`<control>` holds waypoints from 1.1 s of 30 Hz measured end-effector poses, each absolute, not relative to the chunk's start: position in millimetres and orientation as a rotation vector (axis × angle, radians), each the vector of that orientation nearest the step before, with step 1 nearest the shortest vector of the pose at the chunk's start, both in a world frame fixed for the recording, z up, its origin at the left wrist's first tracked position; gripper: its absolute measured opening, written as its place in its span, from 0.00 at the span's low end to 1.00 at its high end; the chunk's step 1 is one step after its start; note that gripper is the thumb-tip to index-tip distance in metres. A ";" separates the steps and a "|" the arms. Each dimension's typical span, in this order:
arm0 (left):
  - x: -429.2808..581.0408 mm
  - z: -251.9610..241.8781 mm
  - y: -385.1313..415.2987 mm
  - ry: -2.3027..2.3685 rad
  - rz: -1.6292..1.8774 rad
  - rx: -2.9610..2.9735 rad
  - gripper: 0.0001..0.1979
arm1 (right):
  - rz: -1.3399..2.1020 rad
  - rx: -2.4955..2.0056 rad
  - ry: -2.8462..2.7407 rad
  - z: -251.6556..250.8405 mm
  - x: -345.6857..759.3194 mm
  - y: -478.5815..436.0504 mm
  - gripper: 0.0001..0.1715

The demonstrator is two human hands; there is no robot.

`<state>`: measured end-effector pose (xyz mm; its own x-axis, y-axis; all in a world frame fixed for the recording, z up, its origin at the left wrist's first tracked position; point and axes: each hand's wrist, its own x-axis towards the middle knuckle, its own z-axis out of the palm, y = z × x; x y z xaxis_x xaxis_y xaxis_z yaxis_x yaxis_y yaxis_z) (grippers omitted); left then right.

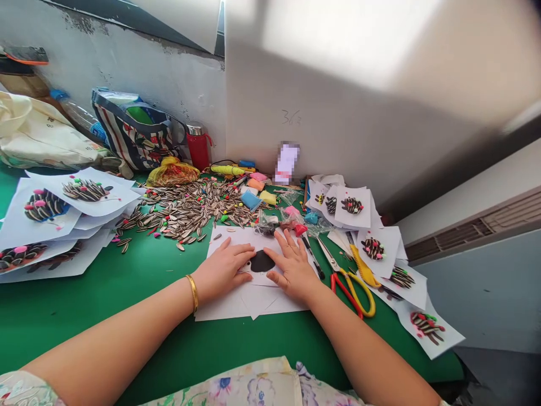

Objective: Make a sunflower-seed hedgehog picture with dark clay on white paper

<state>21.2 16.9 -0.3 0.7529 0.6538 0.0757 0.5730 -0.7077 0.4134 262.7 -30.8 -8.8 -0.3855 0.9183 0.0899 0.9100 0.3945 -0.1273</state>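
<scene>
- White sheets [215, 309] lie on the green counter [139, 316], nearest the body. Judged light and thin, apt to slide or crease; best taken by a free edge or corner.
- Black piece [262, 261] sits on the top sheet, between the hands. Looks flat; probably light and pliable, dent-prone if clay, best held by its rim. Whether it is stuck down: cannot tell.
- Left hand [224, 269] and right hand [296, 269] rest on the paper, fingers outstretched and grasping nothing, tips at the black piece's sides.
- Fingers hide part of its side edges and the sheet's markings; any contact beneath the palms is unseen.
- Beyond the paper: clear plastic packets [267, 223] overlap, contents hard to sort.
- Farther: striped seeds [186, 206] heaped, individual ones hard to separate; phone [287, 162] pixelated, screen unreadable.
</scene>
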 end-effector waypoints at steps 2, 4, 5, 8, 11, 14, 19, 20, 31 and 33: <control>21.5 0.0 16.7 0.944 0.304 2.586 0.23 | 0.108 -1.639 -2.503 -7.4 261.3 -31.2 0.35; 21.3 -0.7 16.8 0.940 0.312 2.590 0.23 | 0.123 -1.642 -2.499 -7.0 260.6 -30.8 0.36; 21.1 -1.3 16.9 0.938 0.323 2.591 0.23 | 0.124 -1.643 -2.495 -7.1 260.8 -30.5 0.36; 20.3 -3.1 17.3 0.926 0.343 2.595 0.24 | 0.092 -1.664 -2.460 -8.4 264.2 -29.6 0.36; 20.0 -3.1 17.4 0.926 0.344 2.593 0.24 | 0.062 -1.671 -2.444 -9.0 268.1 -30.0 0.35; 20.3 -1.6 17.1 0.939 0.316 2.589 0.24 | 0.052 -1.646 -2.486 -8.6 269.5 -30.6 0.34; 20.0 -2.1 17.0 0.927 0.335 2.588 0.24 | 0.038 -1.667 -2.460 -8.8 272.3 -29.0 0.32; 19.7 -2.9 17.1 0.923 0.343 2.590 0.24 | 0.034 -1.662 -2.449 -9.0 273.5 -28.6 0.32; 20.0 -3.6 17.4 0.940 0.314 2.596 0.24 | 0.026 -1.596 -2.441 -7.6 277.4 -28.5 0.27; 20.2 -3.0 17.3 0.941 0.312 2.594 0.24 | 0.002 -1.576 -2.412 -6.8 278.5 -28.6 0.26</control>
<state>20.2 17.3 -3.0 0.7533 0.6526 0.0821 0.5724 -0.7119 0.4069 278.5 -28.6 -6.8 -0.3781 0.9006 0.2143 0.9003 0.4117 -0.1417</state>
